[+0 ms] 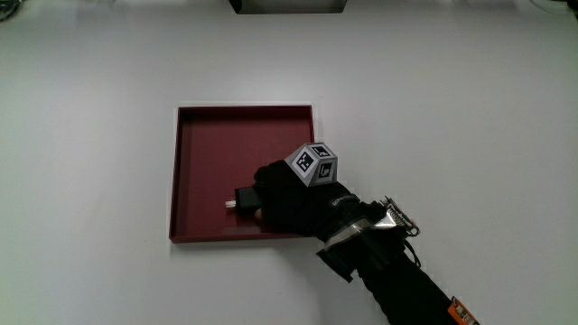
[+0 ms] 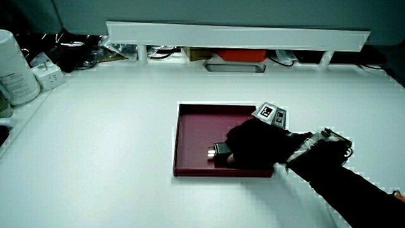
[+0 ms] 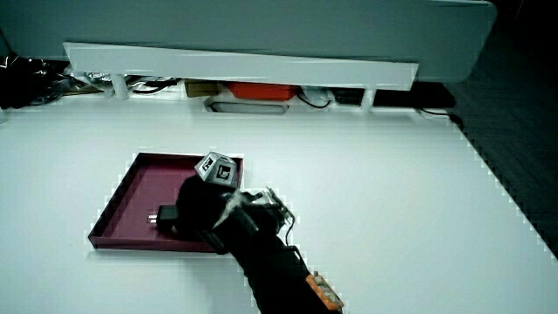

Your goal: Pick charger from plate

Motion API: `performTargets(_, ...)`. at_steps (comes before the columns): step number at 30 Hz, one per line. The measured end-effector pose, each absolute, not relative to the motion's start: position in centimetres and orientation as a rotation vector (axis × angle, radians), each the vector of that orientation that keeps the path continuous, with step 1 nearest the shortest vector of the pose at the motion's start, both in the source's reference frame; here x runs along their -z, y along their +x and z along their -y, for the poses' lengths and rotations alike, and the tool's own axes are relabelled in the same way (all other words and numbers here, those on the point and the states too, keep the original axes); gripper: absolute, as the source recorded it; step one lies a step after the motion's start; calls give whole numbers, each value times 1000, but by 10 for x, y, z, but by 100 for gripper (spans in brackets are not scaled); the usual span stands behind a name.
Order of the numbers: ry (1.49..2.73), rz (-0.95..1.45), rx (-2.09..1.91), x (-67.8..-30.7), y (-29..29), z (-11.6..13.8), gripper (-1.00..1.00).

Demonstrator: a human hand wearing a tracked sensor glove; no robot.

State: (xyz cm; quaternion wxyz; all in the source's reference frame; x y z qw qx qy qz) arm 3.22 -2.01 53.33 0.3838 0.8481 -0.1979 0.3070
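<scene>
— Gloved, the hand (image 1: 287, 199) sits over the plate's (image 1: 203, 144) near edge, close to the corner where its forearm (image 1: 397, 280) crosses the rim. How are the fingers?

— Curled around the charger (image 1: 244, 198). Its black body is gripped at one end, and the free end with the metal prongs sticks out toward the middle of the plate.

— Is it lifted or lying down?

— I cannot tell. In both side views the charger (image 2: 219, 151) (image 3: 166, 216) is low and near the plate's floor, but contact is not clear.

— And the plate itself?

— A square dark red tray with a raised rim, lying flat on the white desk (image 1: 99, 81), well inside its edges.

— The cube?

— The patterned cube (image 1: 313, 162) sits on the back of the glove, above the plate's edge nearest the forearm.

— Anything else on the desk?

— In a side view, a white canister (image 2: 14, 66) at a corner, well apart from the plate
</scene>
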Motion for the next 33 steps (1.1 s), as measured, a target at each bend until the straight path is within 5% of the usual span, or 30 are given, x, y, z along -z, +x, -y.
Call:
performTargets(4,2188,533,-773,-537,32,19,100)
performTargets(25,2221,601,-889,-486,63,34,100)
performTargets(29,2164,682,-1018,-486,79,39,100)
performTargets(33,2270,873,-1097,-480,100,45,100)
